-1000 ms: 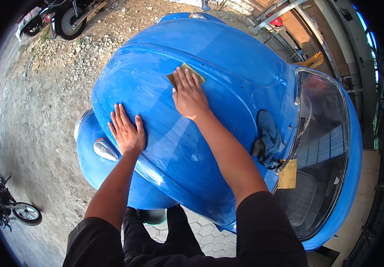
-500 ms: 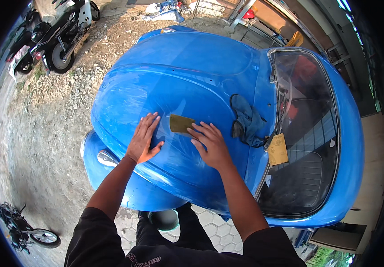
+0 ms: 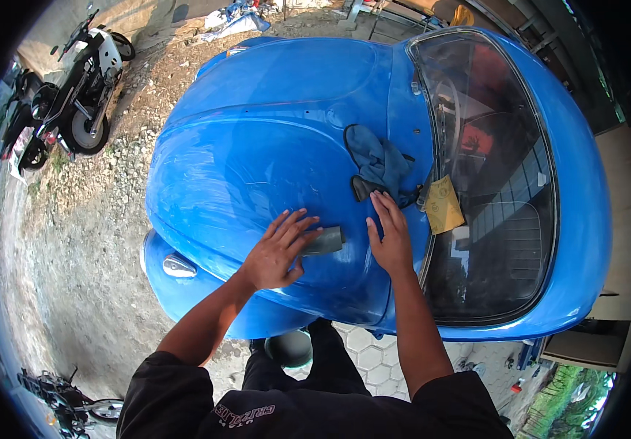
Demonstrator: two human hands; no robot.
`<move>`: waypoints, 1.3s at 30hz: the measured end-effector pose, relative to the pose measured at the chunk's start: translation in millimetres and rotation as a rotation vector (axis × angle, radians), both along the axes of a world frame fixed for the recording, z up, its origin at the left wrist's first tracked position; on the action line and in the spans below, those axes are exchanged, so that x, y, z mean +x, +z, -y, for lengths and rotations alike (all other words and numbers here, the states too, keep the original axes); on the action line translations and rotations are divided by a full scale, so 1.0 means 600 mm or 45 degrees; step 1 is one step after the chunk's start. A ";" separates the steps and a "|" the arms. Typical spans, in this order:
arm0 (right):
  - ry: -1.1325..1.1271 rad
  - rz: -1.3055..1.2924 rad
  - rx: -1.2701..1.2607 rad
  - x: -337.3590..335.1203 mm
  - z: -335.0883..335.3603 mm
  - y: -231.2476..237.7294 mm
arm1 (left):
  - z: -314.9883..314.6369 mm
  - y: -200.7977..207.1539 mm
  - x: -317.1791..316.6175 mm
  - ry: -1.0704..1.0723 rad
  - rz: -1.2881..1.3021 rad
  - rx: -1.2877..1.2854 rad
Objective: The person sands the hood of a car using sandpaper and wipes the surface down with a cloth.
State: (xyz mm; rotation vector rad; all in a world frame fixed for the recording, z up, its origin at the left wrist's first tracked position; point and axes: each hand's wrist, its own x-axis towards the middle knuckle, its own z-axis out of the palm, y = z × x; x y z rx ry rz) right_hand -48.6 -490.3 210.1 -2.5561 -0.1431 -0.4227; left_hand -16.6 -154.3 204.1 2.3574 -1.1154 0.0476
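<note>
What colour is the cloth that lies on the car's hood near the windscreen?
The cloth is a dull blue-grey, darker than the bright blue hood; the head view shows it.

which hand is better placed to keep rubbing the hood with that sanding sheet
Left, probably. The left hand already lies with its fingers on the sanding sheet on the blue hood. The right hand rests flat beside it, fingertips near the blue rag.
</note>
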 end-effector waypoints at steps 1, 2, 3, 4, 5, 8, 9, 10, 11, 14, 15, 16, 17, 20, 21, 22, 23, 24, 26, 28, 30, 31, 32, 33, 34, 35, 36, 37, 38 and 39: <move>0.010 -0.023 0.087 0.006 -0.008 -0.006 | 0.001 -0.017 -0.018 -0.104 0.007 -0.120; 0.009 -0.017 0.099 0.016 -0.011 -0.011 | 0.006 -0.039 -0.035 -0.211 0.011 -0.244; -0.001 0.104 0.054 0.032 -0.016 -0.014 | 0.014 -0.059 -0.049 -0.227 0.157 -0.208; -0.020 0.212 -0.002 0.040 -0.017 -0.011 | 0.030 -0.058 -0.048 -0.237 0.149 -0.206; -0.027 0.205 0.002 0.059 -0.018 -0.008 | 0.044 -0.057 -0.040 -0.174 0.123 -0.131; -0.128 0.268 -0.224 0.121 -0.031 -0.002 | 0.065 -0.055 -0.019 0.017 0.069 -0.087; -0.232 0.197 -0.324 0.136 -0.030 -0.024 | 0.074 -0.056 -0.005 0.141 0.055 -0.130; -0.325 0.120 -0.413 0.148 -0.045 -0.029 | 0.069 -0.057 0.005 0.145 0.056 -0.127; -0.332 0.123 -0.453 0.155 -0.051 -0.030 | 0.059 -0.058 0.014 0.189 -0.022 -0.145; -0.320 -0.189 -0.423 0.179 -0.074 -0.025 | 0.025 -0.060 0.019 0.289 -0.159 -0.178; -0.316 -0.185 -0.428 0.179 -0.075 -0.030 | 0.014 -0.056 0.018 0.332 -0.218 -0.200; -0.257 -0.139 -0.390 0.175 -0.069 -0.036 | 0.008 -0.049 0.017 0.332 -0.217 -0.211; -0.198 -0.093 -0.354 0.170 -0.061 -0.041 | 0.004 -0.042 0.015 0.289 -0.294 -0.213; -0.315 0.139 0.425 0.143 -0.064 -0.027 | -0.002 -0.020 0.000 0.195 -0.301 -0.233; -0.314 0.345 0.441 0.142 -0.084 -0.009 | -0.011 -0.010 -0.007 0.138 -0.234 -0.226; -0.294 0.342 0.444 0.134 -0.101 0.011 | -0.015 -0.012 -0.012 0.158 -0.231 -0.228; -0.359 0.089 0.954 0.125 -0.117 0.031 | -0.011 -0.017 -0.016 0.276 -0.425 -0.525; -0.424 -0.175 1.445 0.115 -0.128 0.053 | -0.002 -0.015 -0.016 0.377 -0.614 -0.833; -0.314 -0.012 1.678 0.102 -0.185 0.064 | 0.034 0.021 -0.013 0.437 -1.099 -1.216; -0.180 -0.076 1.981 0.092 -0.242 0.070 | 0.056 0.052 -0.004 0.485 -1.586 -1.587; -0.108 -0.074 1.468 0.075 -0.302 0.090 | 0.061 0.072 0.010 0.336 -1.919 -1.840; -0.059 -0.046 0.942 0.069 -0.317 0.100 | 0.070 0.117 0.008 0.400 -1.853 -1.813; -0.060 -0.041 0.944 0.067 -0.323 0.098 | 0.065 0.112 0.007 0.396 -1.851 -1.809; -0.127 0.079 0.500 0.068 -0.331 0.092 | 0.052 0.103 0.008 0.487 -1.823 -1.842; -0.206 0.197 0.046 0.069 -0.331 0.082 | 0.049 0.113 0.011 0.561 -1.804 -1.871; -0.088 0.014 0.261 0.071 -0.327 0.061 | 0.052 0.123 0.011 0.641 -1.706 -1.976; -0.087 0.006 0.281 0.063 -0.341 0.055 | 0.030 0.111 0.013 0.659 -1.701 -1.961; 0.113 -0.240 0.671 0.058 -0.349 0.055 | 0.004 0.095 0.024 0.758 -1.624 -2.101; 0.319 -0.484 1.059 0.052 -0.357 0.055 | -0.017 0.080 0.034 0.856 -1.539 -2.237; 0.296 -0.459 1.075 0.047 -0.362 0.054 | -0.019 0.082 0.045 0.882 -1.472 -2.212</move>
